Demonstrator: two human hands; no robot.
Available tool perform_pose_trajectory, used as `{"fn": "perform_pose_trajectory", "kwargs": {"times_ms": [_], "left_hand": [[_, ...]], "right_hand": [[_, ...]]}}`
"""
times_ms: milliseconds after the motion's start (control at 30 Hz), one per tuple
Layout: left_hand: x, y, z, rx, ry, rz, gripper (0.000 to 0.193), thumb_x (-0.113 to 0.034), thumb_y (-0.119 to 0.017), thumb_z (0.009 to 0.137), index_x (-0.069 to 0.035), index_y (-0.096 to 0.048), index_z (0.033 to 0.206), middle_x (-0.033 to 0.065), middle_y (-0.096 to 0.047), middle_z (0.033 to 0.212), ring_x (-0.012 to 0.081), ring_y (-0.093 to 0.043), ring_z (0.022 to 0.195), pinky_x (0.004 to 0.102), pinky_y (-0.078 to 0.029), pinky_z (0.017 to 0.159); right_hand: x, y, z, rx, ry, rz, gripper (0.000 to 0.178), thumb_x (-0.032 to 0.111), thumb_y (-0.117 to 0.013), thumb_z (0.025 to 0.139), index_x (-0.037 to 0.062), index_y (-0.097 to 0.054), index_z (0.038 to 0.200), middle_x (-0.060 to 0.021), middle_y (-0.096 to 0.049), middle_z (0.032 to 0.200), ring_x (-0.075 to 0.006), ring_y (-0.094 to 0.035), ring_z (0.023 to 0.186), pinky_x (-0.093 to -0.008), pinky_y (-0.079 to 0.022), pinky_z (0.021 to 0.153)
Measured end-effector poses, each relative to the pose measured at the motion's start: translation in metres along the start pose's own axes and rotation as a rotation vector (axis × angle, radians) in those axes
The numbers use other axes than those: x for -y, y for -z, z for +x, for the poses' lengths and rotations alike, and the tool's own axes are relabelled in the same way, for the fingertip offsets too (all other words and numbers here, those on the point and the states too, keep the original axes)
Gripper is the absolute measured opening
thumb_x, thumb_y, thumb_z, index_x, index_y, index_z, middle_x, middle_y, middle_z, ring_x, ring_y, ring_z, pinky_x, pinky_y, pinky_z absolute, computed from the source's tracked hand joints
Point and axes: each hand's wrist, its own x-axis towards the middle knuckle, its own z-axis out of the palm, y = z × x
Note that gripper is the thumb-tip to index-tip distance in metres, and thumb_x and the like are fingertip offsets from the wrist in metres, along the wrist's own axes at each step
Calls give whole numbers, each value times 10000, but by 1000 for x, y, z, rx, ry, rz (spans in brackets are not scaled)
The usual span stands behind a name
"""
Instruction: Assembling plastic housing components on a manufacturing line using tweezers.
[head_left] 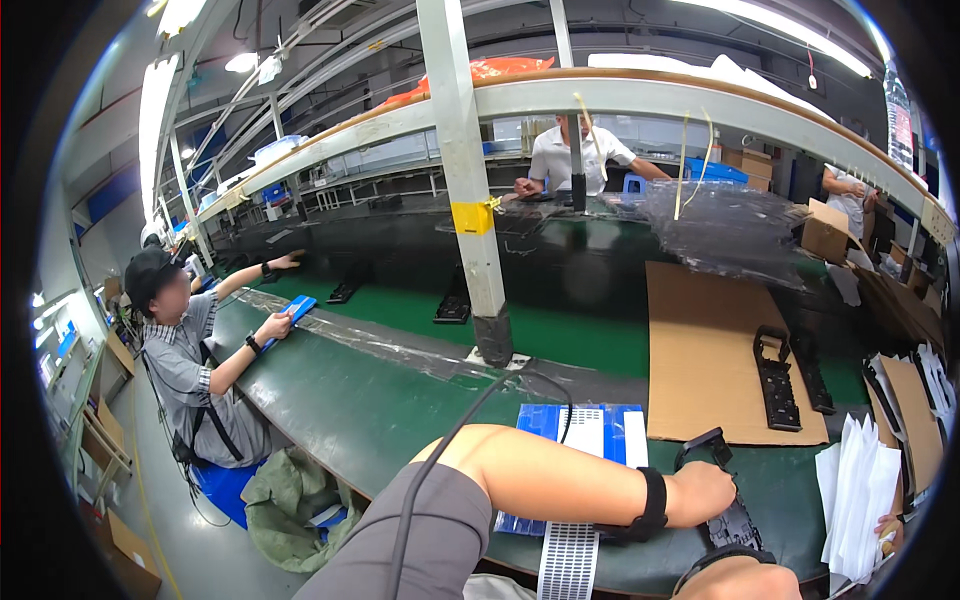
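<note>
Low in the frame, right of centre, the left hand [705, 492] reaches across the green table [330, 390], fingers curled down over a black plastic part [722, 500] whose looped end pokes up just above the knuckles; it looks clamped on the part, though the fingertips are hidden behind the hand. A black wristband [652, 503] circles that wrist. The right hand [745, 580] is barely in at the bottom edge, cut off by the frame, with a dark band across it, and I cannot tell whether it is open or closed. Just left of the part lies a blue sheet [545, 425] with a white perforated strip [572, 480] over it, running off the table's near edge. Above, a cardboard sheet [700, 350] carries two more black parts [777, 378]. A white paper stack [860, 490] sits at lower right. At left a seated co-worker [185, 350] touches a blue piece [295, 310].
</note>
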Motion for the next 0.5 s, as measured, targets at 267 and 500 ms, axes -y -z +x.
{"fn": "perform_pose_trajectory", "kwargs": {"times_ms": [267,500], "left_hand": [[1,7,-18,70,151,-66,143,6,-537,608,61,-547,740,218,-581,703,347,-588,695,391,-478,580],[-1,16,-28,88,222,-87,89,-6,-533,615,45,-565,680,218,-579,689,351,-586,692,395,-477,585]], "right_hand": [[4,-5,-5,35,-29,2,283,168,-407,858,32,-511,633,-91,-473,492,-133,-357,341,-247,-266,357],[6,-1,-5,106,-28,38,278,168,-399,859,29,-522,652,-97,-485,515,-140,-377,359,-250,-284,368]]}}
